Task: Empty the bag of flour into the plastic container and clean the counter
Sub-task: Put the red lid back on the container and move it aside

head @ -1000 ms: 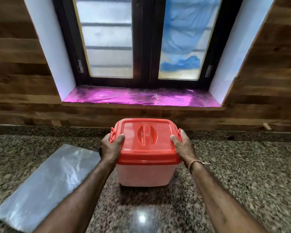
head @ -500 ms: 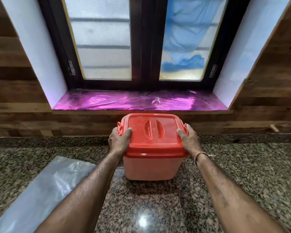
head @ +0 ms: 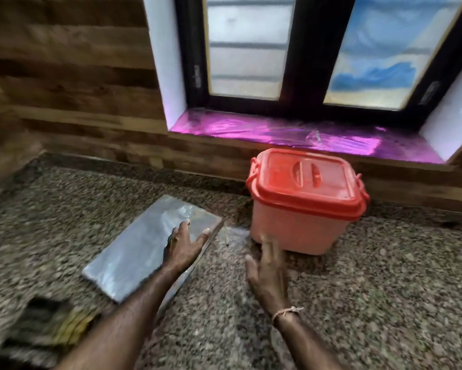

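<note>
Looking down from the head view; the frame is motion-blurred.

Plastic container [head: 302, 225]: pale pink body, standing upright on the speckled granite counter [head: 384, 289], at 3 to 4 o'clock from frame centre, close to the wood-panelled wall. Its red lid [head: 307, 182] is seated on top, with side clips visible at both ends.

Flour bag [head: 133, 257]: clear plastic, lying flat on the counter at 8 o'clock from the container, apart from it.

Left hand [head: 183, 247]: palm down on the bag's end nearest the container, fingers straight and spread, gripping nothing.

Right hand [head: 267, 273]: open, fingers extended and smeared by blur, holding nothing. It sits at 7 o'clock from the container, fingertips near the container's lower left corner. Contact with container or counter: cannot tell. A thin thread band [head: 287, 312] circles the wrist.

Window sill [head: 291, 134]: covered in shiny magenta foil, at 12 o'clock from the container.

A dark and yellow object [head: 50, 324] at 7 o'clock in the frame is too blurred to identify.
</note>
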Demonstrator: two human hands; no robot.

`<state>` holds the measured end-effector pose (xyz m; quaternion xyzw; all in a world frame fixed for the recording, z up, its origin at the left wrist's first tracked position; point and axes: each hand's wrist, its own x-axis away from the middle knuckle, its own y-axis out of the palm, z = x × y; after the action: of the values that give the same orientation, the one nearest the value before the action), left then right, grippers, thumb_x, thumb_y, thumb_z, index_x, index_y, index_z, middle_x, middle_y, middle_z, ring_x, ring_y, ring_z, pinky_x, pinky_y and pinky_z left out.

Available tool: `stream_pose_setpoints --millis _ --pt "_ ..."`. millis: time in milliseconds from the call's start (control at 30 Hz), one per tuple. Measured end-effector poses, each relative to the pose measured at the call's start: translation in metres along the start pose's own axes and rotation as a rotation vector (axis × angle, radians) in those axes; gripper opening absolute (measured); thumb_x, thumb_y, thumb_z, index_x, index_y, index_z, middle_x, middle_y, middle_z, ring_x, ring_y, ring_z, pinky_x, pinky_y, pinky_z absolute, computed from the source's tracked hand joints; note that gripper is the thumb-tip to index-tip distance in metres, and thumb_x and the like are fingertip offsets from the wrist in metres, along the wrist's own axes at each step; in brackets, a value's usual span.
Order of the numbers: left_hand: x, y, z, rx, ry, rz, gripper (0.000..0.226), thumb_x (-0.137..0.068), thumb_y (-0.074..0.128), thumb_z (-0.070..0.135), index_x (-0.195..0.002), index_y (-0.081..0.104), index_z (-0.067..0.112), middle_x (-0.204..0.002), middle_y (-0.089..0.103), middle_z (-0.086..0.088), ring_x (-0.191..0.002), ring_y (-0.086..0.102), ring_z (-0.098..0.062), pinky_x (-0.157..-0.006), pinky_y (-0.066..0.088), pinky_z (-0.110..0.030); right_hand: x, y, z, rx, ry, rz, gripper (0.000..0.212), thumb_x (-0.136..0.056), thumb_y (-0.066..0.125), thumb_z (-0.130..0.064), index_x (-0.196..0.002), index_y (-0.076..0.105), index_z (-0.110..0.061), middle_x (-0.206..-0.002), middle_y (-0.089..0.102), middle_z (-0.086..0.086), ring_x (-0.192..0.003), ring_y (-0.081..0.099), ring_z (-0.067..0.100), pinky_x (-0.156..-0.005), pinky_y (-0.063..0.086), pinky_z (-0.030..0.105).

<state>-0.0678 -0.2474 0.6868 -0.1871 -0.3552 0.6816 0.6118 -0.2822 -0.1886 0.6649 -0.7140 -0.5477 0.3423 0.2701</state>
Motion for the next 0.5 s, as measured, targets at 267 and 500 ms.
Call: stream_pose_setpoints --millis 267,500 --pt "-0.027 -0.056 -0.109 -0.198 -0.147 -0.027 0.091 -0.092 0.054 0.065 -0.160 0.023 0.014 -0.163 0.028 -0.014 -0.148 0.029 -0.035 -0.115 0.031 -0.051 -0.011 0.104 -0.069 -0.104 0.258 -0.597 0.040 -0.084 0.070 -0.039 -0.110 0.065 -0.009 -0.105 0.071 0.015 -0.094 0.066 0.026 -0.086 0.054 0.037" --pt "-0.099 -0.103 -0.178 -0.328 -0.167 -0.097 0.091 -0.090 0.060 0.063 -0.158 0.027 0.012 -0.159 0.036 -0.011 -0.147 0.026 -0.035 -0.114 0.032 -0.051 -0.033 0.181 -0.105 -0.400 0.808 -0.337 0.027 -0.071 0.084 -0.028 -0.083 0.069 -0.009 -0.088 0.075 0.016 -0.063 0.073 0.028 -0.062 0.063 0.050"
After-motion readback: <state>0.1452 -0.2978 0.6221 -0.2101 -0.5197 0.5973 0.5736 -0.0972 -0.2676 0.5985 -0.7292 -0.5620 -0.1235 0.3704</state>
